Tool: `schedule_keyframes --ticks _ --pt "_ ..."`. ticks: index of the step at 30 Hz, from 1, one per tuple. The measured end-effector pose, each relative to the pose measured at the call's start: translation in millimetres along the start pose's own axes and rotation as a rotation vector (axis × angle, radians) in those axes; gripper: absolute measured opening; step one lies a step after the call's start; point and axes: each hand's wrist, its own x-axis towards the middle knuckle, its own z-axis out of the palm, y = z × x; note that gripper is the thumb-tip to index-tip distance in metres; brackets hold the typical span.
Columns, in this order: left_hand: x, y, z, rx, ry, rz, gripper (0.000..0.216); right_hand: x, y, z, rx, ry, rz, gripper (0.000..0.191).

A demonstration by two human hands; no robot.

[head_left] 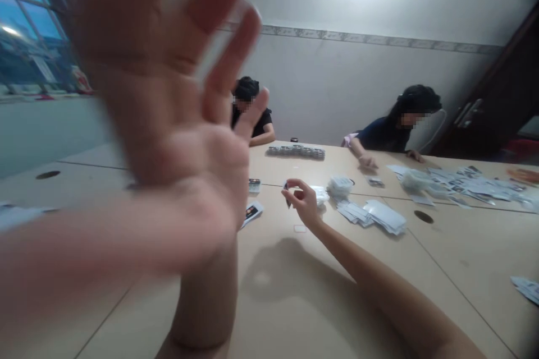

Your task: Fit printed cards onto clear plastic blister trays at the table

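The left hand (168, 106) is raised close before the camera, blurred, palm forward, fingers spread and grasping nothing. The right hand (304, 202) reaches out over the pale beige worktop (463, 258), thumb and forefinger pinched on a small dark flat packet (287, 187). Just beyond this hand lies a heap of white flat packets (374, 216), with a clear bundle of packets (340, 185) behind it. Farther off stands a row of small dark round tins (297, 151). Two other persons sit at the far edge.
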Motion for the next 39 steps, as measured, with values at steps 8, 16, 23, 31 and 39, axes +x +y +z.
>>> schedule_keyframes --ticks 8,16,23,31,39 --pt "-16 -108 64 0.184 -0.417 -0.442 0.029 -29 36 -9 0.113 0.211 0.154 0.037" --pt "-123 -118 75 0.279 -0.311 -0.521 0.010 -26 34 -1 0.335 0.124 0.292 0.047" --pt "-208 -123 72 0.290 -0.307 -0.712 0.014 -30 33 -4 0.446 0.089 0.488 0.041" --pt "-209 -126 65 0.236 -0.372 -0.711 0.006 -64 16 -19 0.655 0.053 0.600 0.036" --pt "-212 -124 65 0.241 -0.349 -0.699 0.008 -63 16 -18 0.683 -0.032 0.615 0.034"
